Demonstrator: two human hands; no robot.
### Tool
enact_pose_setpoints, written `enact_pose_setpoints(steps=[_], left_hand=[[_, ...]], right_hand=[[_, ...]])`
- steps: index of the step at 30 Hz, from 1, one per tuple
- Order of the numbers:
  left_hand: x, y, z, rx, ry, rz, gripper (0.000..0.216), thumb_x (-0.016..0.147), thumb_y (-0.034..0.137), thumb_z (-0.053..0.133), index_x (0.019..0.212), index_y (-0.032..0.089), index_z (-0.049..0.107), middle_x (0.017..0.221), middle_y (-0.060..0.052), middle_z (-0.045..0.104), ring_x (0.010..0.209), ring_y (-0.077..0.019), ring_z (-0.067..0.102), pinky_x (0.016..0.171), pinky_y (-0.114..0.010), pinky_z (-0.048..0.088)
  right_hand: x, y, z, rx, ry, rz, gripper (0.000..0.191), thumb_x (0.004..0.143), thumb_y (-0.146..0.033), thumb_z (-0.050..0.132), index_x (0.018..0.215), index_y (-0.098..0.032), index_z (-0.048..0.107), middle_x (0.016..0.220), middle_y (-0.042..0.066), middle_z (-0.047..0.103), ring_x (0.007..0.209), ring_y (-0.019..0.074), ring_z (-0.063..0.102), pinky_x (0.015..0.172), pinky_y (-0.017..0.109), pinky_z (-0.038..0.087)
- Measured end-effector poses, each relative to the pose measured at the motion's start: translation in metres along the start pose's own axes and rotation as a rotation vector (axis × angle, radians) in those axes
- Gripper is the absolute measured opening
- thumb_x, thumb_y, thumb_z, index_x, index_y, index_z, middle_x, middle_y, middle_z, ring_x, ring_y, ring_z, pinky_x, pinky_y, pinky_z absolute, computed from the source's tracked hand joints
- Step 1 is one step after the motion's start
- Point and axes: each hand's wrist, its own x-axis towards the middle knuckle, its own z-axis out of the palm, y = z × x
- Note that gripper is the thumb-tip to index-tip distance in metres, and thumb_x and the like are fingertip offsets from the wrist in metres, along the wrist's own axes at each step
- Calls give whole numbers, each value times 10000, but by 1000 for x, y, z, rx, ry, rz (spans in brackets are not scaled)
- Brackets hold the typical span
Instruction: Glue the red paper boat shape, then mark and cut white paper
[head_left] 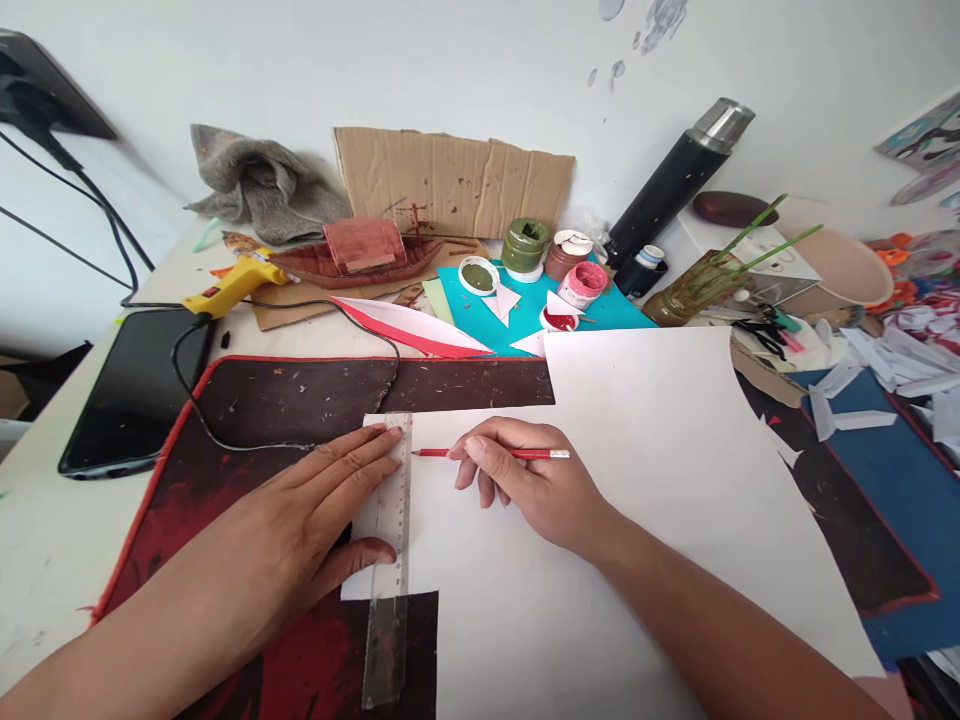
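A large sheet of white paper (pixel 630 420) lies over a dark mat (pixel 472 380), with a narrower part of it reaching left. Across that part a clear ruler (pixel 386 650) runs away from me, its near end out over the mat. My left hand (pixel 326 490) rests flat on the ruler, fingers stretched out and thumb apart, pressing it to the paper. In my right hand (pixel 525 470) is a red pencil (pixel 431 453), pinched between thumb and fingers. The pencil lies nearly level, its tip at the ruler's right edge and its white end pointing right.
Behind the mat stand a yellow glue gun (pixel 229 285) with a trailing cord, a reddish model boat (pixel 360 255) and paint jars (pixel 525 245). A black phone (pixel 135 390) lies left. A black flask (pixel 667 185) leans at the back right, near paper scraps (pixel 862 405).
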Motion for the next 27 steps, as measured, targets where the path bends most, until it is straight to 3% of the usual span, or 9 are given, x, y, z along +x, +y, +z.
enact_pose_setpoints(steps=[5,12,27], left_hand=[[0,0,-2,-59,2,-25,745,1033,597,656,1657,219,508,1644,-146,603,1483,-351,615,1207,-489,559],[0,0,-1,-6,15,7,720,1052,594,621,1607,141,540,1616,-187,622,1475,-358,623,1188,-488,575],[0,1,-1,-56,31,-17,734,1042,598,638,1655,214,509,1621,-150,629,1472,-354,627,1195,-489,573]], right_hand=[[0,0,0,-11,2,-4,370,1096,-520,633,1025,-198,800,883,56,789,629,139,649,586,285,533],[-1,-1,0,-10,-5,-5,357,1103,-503,633,1023,-196,797,885,52,789,638,134,653,592,276,531],[-1,-1,0,-6,1,-2,370,1096,-522,635,1023,-199,801,883,55,791,635,143,652,589,286,533]])
